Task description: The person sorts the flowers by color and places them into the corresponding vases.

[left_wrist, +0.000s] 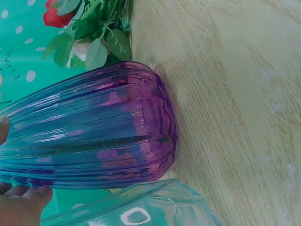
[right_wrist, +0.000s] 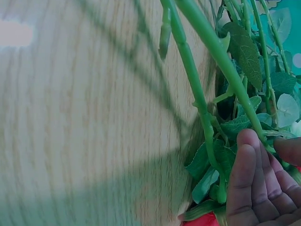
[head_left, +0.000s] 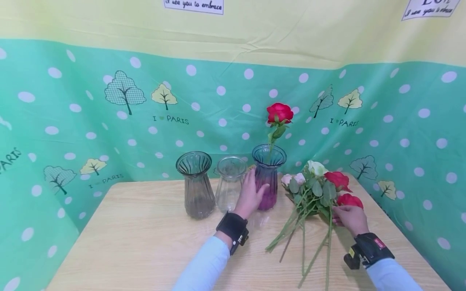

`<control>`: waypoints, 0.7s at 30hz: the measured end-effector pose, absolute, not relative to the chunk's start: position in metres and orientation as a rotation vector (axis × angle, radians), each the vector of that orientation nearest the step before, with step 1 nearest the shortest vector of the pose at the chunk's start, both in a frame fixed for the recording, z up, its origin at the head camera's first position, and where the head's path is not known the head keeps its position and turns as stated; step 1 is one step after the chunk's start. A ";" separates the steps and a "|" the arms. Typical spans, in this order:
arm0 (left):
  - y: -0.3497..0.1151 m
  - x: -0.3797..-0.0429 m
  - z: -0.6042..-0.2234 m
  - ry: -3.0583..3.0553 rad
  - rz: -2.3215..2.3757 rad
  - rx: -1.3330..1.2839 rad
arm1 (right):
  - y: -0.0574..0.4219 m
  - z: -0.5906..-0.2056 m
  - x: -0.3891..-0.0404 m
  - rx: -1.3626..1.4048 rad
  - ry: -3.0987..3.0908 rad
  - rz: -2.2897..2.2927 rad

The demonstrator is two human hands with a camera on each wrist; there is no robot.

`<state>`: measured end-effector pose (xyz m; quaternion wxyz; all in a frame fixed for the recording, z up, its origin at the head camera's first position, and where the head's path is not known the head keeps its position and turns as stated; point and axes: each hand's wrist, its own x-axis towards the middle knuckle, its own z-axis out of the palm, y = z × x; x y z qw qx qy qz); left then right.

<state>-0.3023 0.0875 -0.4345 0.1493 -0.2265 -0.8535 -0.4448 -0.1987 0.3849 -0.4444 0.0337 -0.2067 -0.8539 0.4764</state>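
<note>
My left hand [head_left: 250, 195] holds a ribbed glass vase [head_left: 271, 182], blue above and purple at its base. In the left wrist view the thumb is on one side of this vase [left_wrist: 99, 127] and the fingers are on the other. One red rose [head_left: 279, 113] stands upright in it, its stem visible through the glass. At the right, my right hand [head_left: 351, 219] pinches a green stem [right_wrist: 235, 80] between thumb and fingers, just below a red rose [head_left: 350, 201]. That stem lies over a pile of artificial flowers [head_left: 309, 190], leaves and long stems toward the front.
A clear glass vase [head_left: 227, 190] stands close to the left of the held vase, with a grey glass vase [head_left: 198, 194] beside it. Another red rose [head_left: 337, 180] and a white flower [head_left: 316, 168] lie in the pile. A patterned cloth [head_left: 204, 97] hangs behind the wooden table [head_left: 145, 242].
</note>
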 end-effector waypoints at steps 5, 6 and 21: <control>0.088 -0.303 -0.435 -2.469 -1.269 -0.647 | 0.385 -0.446 -0.201 -0.641 -2.657 1.453; 0.088 -0.303 -0.435 -2.471 -1.265 -0.647 | 0.385 -0.445 -0.202 -0.641 -2.664 1.459; 0.088 -0.305 -0.436 -2.460 -1.261 -0.656 | 0.390 -0.437 -0.202 -0.681 -2.533 1.819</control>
